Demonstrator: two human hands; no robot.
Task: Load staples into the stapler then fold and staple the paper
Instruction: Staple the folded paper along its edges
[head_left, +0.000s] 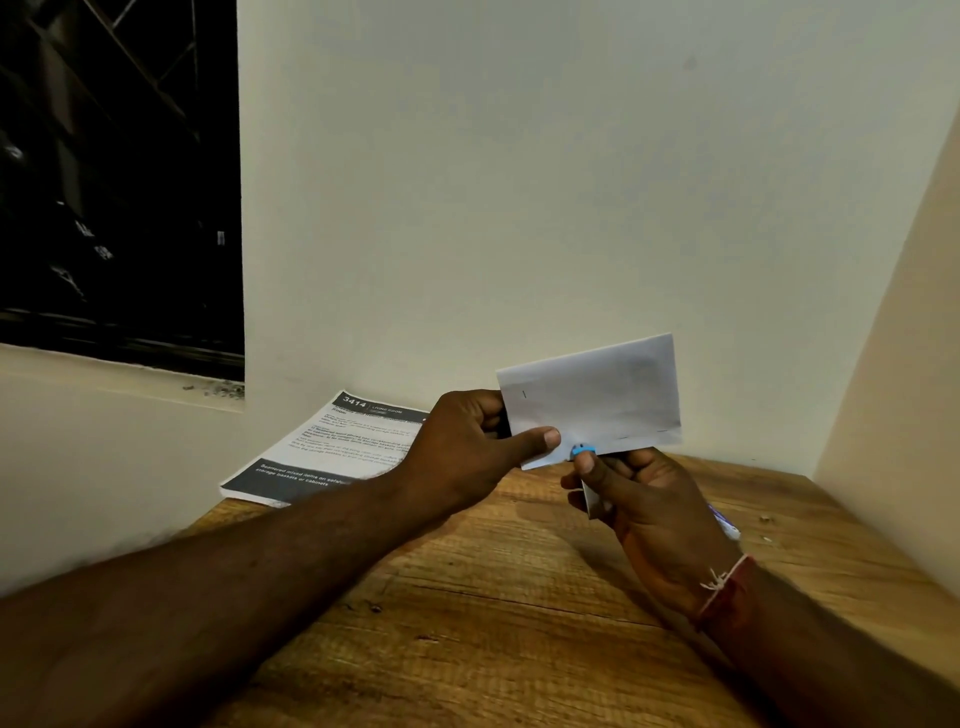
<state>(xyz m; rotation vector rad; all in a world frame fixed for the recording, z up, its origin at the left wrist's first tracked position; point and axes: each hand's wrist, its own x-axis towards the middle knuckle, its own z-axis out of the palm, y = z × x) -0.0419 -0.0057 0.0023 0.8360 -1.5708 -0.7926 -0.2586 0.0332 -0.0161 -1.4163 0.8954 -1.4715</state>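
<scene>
Right grip (644, 499) around mostly hidden stapler (582, 450)

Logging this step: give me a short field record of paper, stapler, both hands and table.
paper: folded, held above table; small dark mark near left edge, maybe a staple
stapler: mostly hidden in right hand; blue tip at paper's bottom edge
left hand: pinches paper's left side
right hand: grips stapler
table: wooden; printed sheets at back left, pen-like item behind right hand
</scene>
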